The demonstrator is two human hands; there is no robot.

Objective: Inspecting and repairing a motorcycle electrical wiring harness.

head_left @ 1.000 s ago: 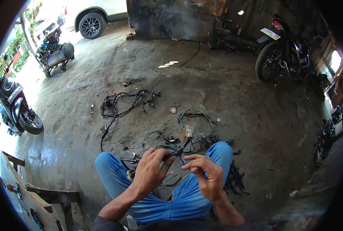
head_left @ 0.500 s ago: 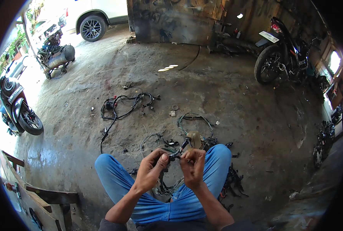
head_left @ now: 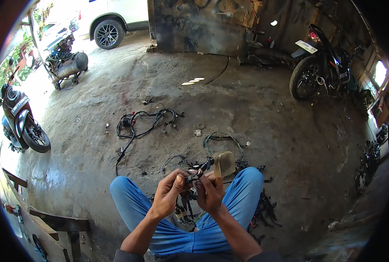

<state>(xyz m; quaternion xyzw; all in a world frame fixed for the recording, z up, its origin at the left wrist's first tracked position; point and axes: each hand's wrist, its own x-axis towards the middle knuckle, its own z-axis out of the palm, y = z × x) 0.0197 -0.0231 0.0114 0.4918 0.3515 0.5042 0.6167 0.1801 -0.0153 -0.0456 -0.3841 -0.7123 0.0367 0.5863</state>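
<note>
Between my raised knees, both hands work on a black taped wiring harness [head_left: 205, 166]. My left hand [head_left: 169, 192] is closed round its near end, with thumb and fingers pinched. Just to the right, my right hand [head_left: 210, 193] grips the same bundle, fingers curled in. A tan, rounded-square piece [head_left: 224, 164] shows just beyond the right fingers; whether it is fixed to the harness I cannot tell. More wires and connectors [head_left: 183, 212] hang or lie below the hands, partly hidden by them.
Another black harness [head_left: 135, 126] lies on the concrete floor ahead, with a coil of greenish wire [head_left: 223, 136] to its right. Black connectors [head_left: 266, 209] lie beside my right knee. A wooden bench [head_left: 50, 227] stands at left; motorbikes [head_left: 22, 120], a compressor [head_left: 72, 65] and a white car [head_left: 116, 17] stand farther off.
My right hand has turned and shifted slightly left and down, closer to the left hand. The tan piece now shows larger and more fully beside it.
</note>
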